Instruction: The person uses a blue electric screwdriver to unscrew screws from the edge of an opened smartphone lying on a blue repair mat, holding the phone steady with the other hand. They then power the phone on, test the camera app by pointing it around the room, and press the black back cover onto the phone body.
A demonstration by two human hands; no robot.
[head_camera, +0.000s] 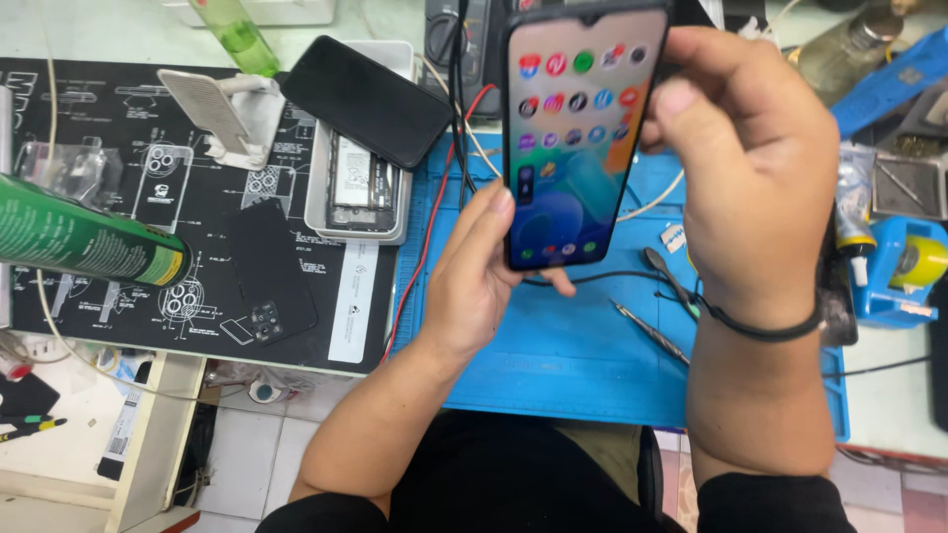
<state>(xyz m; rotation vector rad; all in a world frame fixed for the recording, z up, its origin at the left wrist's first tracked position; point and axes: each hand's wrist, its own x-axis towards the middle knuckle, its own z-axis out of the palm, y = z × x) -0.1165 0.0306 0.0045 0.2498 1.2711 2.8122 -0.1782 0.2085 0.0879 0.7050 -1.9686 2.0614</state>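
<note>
A smartphone (578, 138) with its screen lit, showing rows of round app icons, is held upright above the blue work mat (553, 355). My left hand (474, 276) grips its lower left edge, thumb on the side. My right hand (750, 168) clasps its right edge from the top, thumb near the upper right of the screen. A black band circles my right wrist.
A white tray (318, 192) holds an opened phone, with a black phone (367, 101) lying across it. A black back cover (272, 271) rests on the black printed mat (109, 128). A green can (84, 242) pokes in at left. Tweezers (652, 331), red and black wires (434, 197) and a tape dispenser (904, 271) are nearby.
</note>
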